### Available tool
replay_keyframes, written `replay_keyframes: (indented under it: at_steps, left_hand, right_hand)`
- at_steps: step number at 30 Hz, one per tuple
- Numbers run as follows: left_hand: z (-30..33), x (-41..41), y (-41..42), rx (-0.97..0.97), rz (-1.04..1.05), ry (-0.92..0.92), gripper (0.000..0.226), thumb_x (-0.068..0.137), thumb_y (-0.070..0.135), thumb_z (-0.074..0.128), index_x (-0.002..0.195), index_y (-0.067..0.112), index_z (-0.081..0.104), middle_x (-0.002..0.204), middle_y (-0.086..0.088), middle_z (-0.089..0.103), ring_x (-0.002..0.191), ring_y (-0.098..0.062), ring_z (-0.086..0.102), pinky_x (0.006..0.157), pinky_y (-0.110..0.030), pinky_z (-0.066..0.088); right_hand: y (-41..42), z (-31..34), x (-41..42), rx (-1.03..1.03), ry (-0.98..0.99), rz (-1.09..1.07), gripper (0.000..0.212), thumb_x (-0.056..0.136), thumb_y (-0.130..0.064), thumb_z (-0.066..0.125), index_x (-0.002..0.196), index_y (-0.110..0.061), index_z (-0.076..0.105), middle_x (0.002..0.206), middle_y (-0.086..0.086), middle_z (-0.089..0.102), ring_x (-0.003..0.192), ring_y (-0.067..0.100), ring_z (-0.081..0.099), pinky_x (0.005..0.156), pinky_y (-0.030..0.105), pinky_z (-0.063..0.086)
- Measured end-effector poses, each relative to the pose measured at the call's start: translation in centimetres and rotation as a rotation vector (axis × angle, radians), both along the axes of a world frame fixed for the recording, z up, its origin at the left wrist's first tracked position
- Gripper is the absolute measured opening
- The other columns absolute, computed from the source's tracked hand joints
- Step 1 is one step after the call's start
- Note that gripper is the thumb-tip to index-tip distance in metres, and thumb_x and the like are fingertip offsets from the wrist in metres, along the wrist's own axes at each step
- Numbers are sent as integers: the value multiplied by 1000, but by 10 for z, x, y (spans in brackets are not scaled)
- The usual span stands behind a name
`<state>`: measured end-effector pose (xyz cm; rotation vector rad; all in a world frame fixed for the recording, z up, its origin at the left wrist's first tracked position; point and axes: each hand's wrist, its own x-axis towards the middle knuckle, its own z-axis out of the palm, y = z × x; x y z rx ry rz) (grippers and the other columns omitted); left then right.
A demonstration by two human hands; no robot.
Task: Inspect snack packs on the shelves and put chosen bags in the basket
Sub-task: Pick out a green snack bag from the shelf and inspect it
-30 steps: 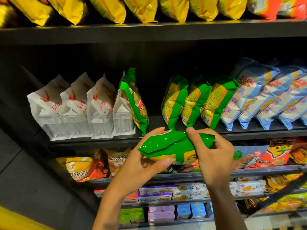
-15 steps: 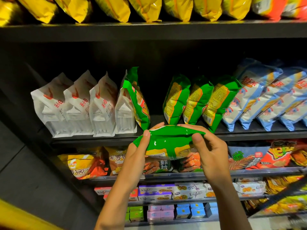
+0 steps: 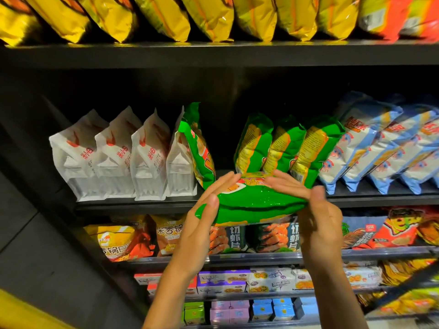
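I hold a green snack bag (image 3: 256, 205) flat and sideways in front of the middle shelf, at its front edge. My left hand (image 3: 202, 224) grips the bag's left end, thumb on the near side and fingers behind. My right hand (image 3: 318, 222) grips its right end the same way. The bag's upper face shows a red and yellow label. Three more green bags (image 3: 285, 148) stand on the shelf just behind it, and one green bag (image 3: 199, 148) leans to the left of them. No basket is in view.
White pouches (image 3: 118, 157) fill the middle shelf's left, blue and white bags (image 3: 384, 148) its right. Yellow bags (image 3: 190, 17) hang over the top shelf (image 3: 213, 55). Lower shelves hold orange bags (image 3: 118, 241) and small boxes (image 3: 223, 281). A dark panel stands at the left.
Both hands have lifted the green bag up toward the middle shelf and turned it, so its labelled face now shows on top. The view has tilted slightly.
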<state>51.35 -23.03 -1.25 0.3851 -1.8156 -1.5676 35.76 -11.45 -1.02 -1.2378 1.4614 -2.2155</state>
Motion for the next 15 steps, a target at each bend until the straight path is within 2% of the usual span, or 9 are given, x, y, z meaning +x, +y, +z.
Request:
replay_keyframes:
  at_steps: [2,4,6,7,10,13,15]
  left_hand:
    - [-3,-3,-3,-134,56,29,49,105,58,38,142,36,59,160,8,44,154,-16,30,126,-51,21]
    - [-6,-7,-7,-265,92,35,53,105,59,35,143,31,59,164,8,37,157,-17,21,127,-46,19]
    - [-9,-10,-11,-360,102,48,54,106,55,35,142,25,62,166,5,35,159,-21,15,127,-52,18]
    - [-10,-12,-13,-402,102,54,53,107,53,36,141,22,62,166,3,35,159,-23,13,126,-57,17]
    - [-10,-15,-16,-482,88,71,51,108,48,38,139,16,63,166,-2,35,160,-29,9,123,-66,18]
    - [-6,-14,-17,-557,60,84,55,107,48,38,140,11,62,168,-7,29,160,-32,5,122,-67,20]
    - [-2,-12,-16,-563,32,88,63,105,56,38,145,11,57,171,-6,20,160,-32,4,122,-62,25]
  right_hand:
    - [1,4,-4,11,-123,55,70,97,-70,40,115,-13,76,130,2,72,134,16,58,103,17,44]
    - [-1,8,-9,165,-125,79,75,92,-78,36,132,-23,68,136,-9,68,133,4,57,102,21,39]
    - [-2,9,-19,331,-80,126,78,82,-87,45,141,-37,58,137,-19,65,129,-4,57,104,23,37]
    - [-3,11,-22,395,-62,144,76,79,-86,53,141,-43,56,136,-23,65,127,-7,57,103,20,40]
    - [-7,14,-26,515,-66,219,56,86,-61,70,139,-50,55,128,-32,63,122,-19,52,87,7,46]
    - [-8,13,-26,506,-112,276,50,84,-42,70,133,-42,59,123,-24,71,116,-10,62,87,11,52]
    - [-7,10,-28,453,-124,250,54,82,-37,74,134,-41,60,131,-15,70,122,0,64,98,22,55]
